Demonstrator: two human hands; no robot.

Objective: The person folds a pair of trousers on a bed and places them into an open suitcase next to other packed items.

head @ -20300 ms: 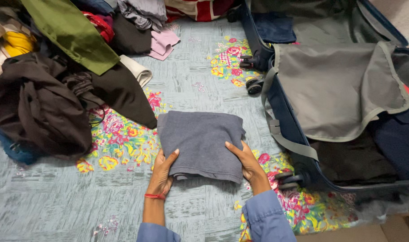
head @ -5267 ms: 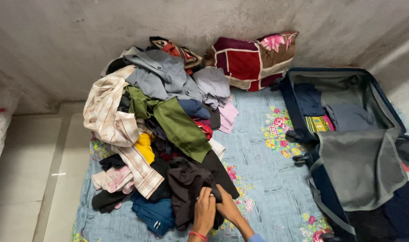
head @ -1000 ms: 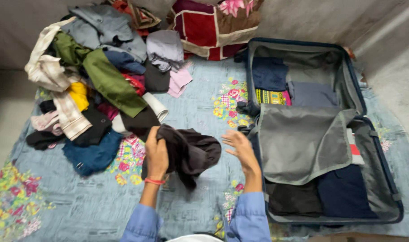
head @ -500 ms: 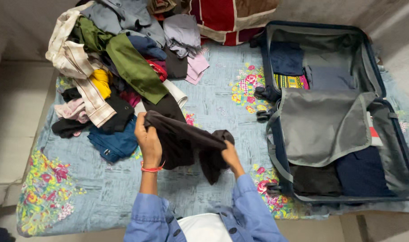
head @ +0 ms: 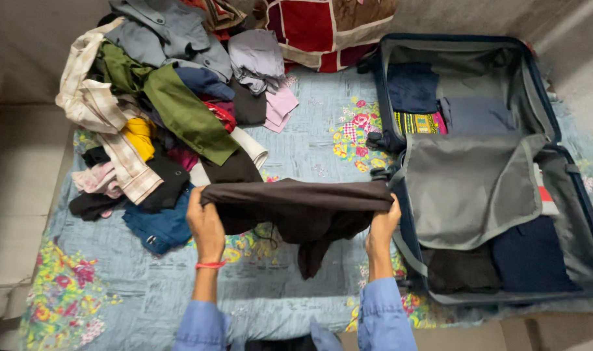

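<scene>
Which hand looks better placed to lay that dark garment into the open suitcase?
Probably the right hand: it grips the dark garment end beside the suitcase; the left hand is farther off.

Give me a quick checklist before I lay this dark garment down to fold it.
1. Left hand grips one end of the dark garment: ok.
2. Right hand grips the other end: ok.
3. Top edge stretched straight between the hands: ok.
4. Lower part hangs even: not ok, it droops bunched in the middle.
5. Bare stretch of floral sheet below the garment: ok.
6. Open suitcase has room left: cannot tell, the grey flap covers part of it.
</scene>
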